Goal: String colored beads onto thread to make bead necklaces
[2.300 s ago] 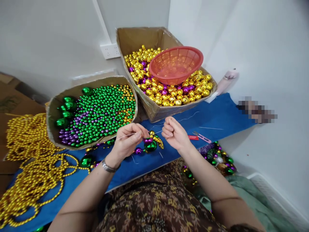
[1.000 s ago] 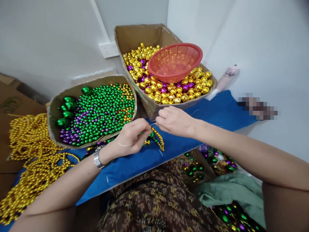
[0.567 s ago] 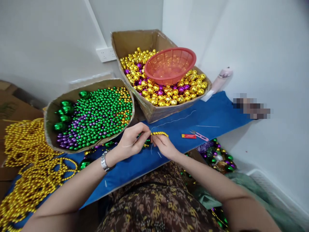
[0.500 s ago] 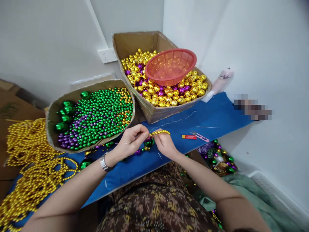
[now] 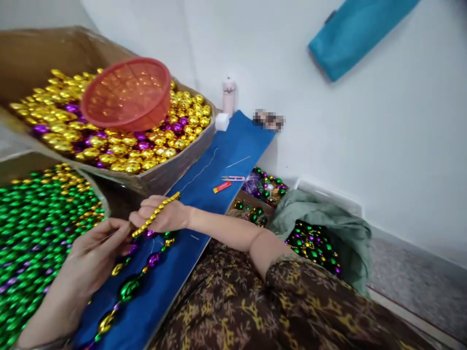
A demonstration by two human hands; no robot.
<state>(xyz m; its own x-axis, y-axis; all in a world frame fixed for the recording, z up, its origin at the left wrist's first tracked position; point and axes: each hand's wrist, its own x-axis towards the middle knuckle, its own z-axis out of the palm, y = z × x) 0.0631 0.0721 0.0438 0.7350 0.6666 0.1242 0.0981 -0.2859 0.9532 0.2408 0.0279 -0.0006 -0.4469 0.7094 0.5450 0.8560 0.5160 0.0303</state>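
A short strand of gold beads [image 5: 156, 214] lies slanted across the fingers of my right hand [image 5: 168, 216], which is closed on it. My left hand [image 5: 97, 250] pinches a thin thread [image 5: 106, 238] close to the strand's lower end, its fingertips nearly touching the right hand. Below both hands, a bead necklace with a large green ball [image 5: 129, 288] and smaller purple and gold beads rests on the blue table cover [image 5: 175, 272]. Part of the necklace is hidden behind my left hand.
Pink thread snips [image 5: 234, 178], a red and yellow packet [image 5: 222, 187] and a loose thread [image 5: 200, 171] lie on the cover. A red basket [image 5: 126, 121] sits in a box of gold beads [image 5: 160, 180]. Green beads [image 5: 32, 233] fill the left box; a green sack [image 5: 350, 238] stands right.
The view has turned to the right, so the boxes and hands sit further left. The gold strand now slants instead of lying level. A hanging teal cloth and the open sack have come into view.
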